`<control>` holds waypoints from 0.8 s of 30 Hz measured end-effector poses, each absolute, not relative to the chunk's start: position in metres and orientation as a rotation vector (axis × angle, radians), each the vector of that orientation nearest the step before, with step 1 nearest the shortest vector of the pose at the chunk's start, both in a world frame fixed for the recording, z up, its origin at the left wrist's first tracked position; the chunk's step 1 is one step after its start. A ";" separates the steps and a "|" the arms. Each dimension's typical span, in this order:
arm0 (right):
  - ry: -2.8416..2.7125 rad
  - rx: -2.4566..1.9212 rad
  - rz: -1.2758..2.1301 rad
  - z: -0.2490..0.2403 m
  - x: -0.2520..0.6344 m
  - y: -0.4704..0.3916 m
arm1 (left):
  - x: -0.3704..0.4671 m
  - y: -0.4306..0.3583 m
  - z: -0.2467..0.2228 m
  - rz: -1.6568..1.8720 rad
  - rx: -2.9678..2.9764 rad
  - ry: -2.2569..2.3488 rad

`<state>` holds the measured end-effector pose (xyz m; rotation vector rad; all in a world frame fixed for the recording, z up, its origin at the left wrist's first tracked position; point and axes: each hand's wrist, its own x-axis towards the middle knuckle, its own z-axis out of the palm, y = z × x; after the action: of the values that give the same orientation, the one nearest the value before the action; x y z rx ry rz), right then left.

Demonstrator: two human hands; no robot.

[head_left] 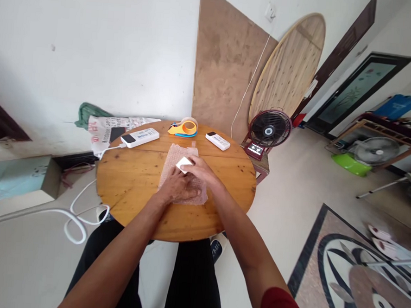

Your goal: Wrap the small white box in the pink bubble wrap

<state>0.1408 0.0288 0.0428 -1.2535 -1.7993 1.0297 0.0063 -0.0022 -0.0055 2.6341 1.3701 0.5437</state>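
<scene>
A pinkish sheet of bubble wrap (171, 160) lies on the round wooden table (127, 177) in front of me. My left hand (180, 188) rests flat across its near half, thumb stretched out to the right. Just beyond it, my right hand (200, 168) grips a small white box (183, 164) by its right side, over the wrap. Fingers of the right hand cover part of that box. A short strip of tape (193, 144) shows at the far edge of the wrap.
Behind the wrap stands an orange tape dispenser (183, 127). A white power strip (140, 137) with a cable is at the far left, and a smaller white device (218, 141) at the far right. A dark red fan (270, 129) stands right of the table.
</scene>
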 end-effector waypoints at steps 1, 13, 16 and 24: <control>-1.773 -1.288 1.014 0.040 0.150 0.033 | 0.006 -0.003 -0.004 0.526 2.647 1.345; -1.831 -1.260 0.915 0.013 0.184 0.027 | -0.014 0.010 -0.001 0.880 2.109 1.804; -1.943 -1.257 0.813 0.016 0.182 0.022 | -0.015 0.011 -0.002 0.852 2.125 1.815; -1.955 -1.198 0.870 0.016 0.188 0.022 | -0.020 0.013 0.002 1.037 1.512 1.862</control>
<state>0.1878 0.0221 0.0157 -1.1980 -1.9551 0.8697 -0.0199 0.0128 0.0020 1.5118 1.8618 1.0369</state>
